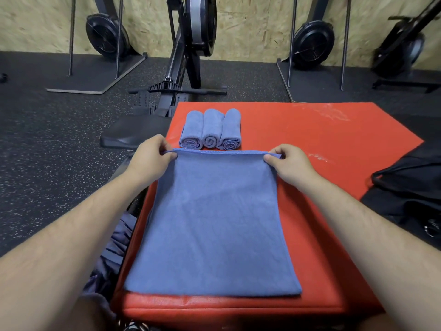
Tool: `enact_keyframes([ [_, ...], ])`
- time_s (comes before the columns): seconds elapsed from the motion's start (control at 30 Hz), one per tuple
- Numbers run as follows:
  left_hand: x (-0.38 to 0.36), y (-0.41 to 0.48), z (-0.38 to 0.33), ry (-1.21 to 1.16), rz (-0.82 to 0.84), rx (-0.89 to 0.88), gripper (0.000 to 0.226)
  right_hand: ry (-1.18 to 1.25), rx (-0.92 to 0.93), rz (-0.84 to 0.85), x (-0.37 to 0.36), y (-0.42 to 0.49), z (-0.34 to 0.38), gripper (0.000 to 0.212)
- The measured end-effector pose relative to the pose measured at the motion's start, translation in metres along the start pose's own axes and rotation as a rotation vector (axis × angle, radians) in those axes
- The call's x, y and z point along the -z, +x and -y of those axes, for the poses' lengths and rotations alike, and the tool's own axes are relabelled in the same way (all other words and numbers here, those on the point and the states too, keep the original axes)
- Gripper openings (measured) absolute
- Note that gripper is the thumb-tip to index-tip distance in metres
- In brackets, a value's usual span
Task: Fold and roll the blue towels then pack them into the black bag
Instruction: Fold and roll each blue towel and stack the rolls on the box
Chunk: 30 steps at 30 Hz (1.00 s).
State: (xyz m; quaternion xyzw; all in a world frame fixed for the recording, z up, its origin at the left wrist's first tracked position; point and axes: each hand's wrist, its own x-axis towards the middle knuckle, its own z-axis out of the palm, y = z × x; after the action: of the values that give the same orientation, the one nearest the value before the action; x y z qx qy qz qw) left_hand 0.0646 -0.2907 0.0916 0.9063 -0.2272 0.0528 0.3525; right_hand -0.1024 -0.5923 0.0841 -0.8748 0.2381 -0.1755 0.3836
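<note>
The blue towel (212, 223) is lying flat on the red pad (322, 144), taking up its near left part and reaching almost to the edge closest to the person. The pad is sitting on a dark speckled floor. At three o'clock from the towel, the black bag (410, 185) is slumping half on the pad's right side, well apart from the work. At twelve o'clock, just beyond the towel's far hem, three rolled towels (210, 130) are lying side by side and touching, with their spiral ends facing the person.

The left hand (150, 156) is pinching the far corner at eleven o'clock, and the right hand (288, 163) is pinching the one at one o'clock. Each thumb is pressing the hem against curled fingers, so both are clamping cloth.

The step looks like a fold or the start of a roll. If one hand is pulling harder, the edges risk going askew and the roll coming out cone-shaped. A forward nudge could bump the rolls. Dragging the cloth nearer could be sliding it off the pad.
</note>
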Motion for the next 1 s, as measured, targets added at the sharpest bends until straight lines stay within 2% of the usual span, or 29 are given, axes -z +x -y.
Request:
enact_keyframes([
  [0.17,0.019,-0.003,0.000,-0.076,-0.030,0.050,0.006,0.069,0.042,-0.021,0.022,-0.003,0.004,0.009],
  [0.37,0.042,-0.007,-0.013,-0.156,-0.034,-0.004,0.005,0.007,0.187,-0.027,0.045,-0.015,0.013,0.006],
  [0.43,0.049,-0.011,-0.019,-0.152,-0.048,-0.026,0.007,0.007,0.244,-0.053,0.050,-0.021,0.015,0.012],
  [0.53,0.057,-0.025,-0.026,-0.016,-0.045,-0.095,0.011,-0.026,0.275,-0.069,0.052,-0.037,0.020,0.020],
  [0.67,0.072,-0.049,-0.037,0.067,-0.044,-0.115,0.012,-0.043,0.279,-0.070,0.062,-0.054,0.035,0.011],
  [0.83,0.107,-0.043,-0.064,-0.125,-0.003,0.015,0.014,0.046,0.194,-0.110,0.084,-0.055,0.071,0.013],
  [1.0,0.153,-0.020,-0.109,-0.207,-0.083,-0.043,0.013,0.128,0.236,-0.191,0.118,-0.041,0.120,0.016],
])
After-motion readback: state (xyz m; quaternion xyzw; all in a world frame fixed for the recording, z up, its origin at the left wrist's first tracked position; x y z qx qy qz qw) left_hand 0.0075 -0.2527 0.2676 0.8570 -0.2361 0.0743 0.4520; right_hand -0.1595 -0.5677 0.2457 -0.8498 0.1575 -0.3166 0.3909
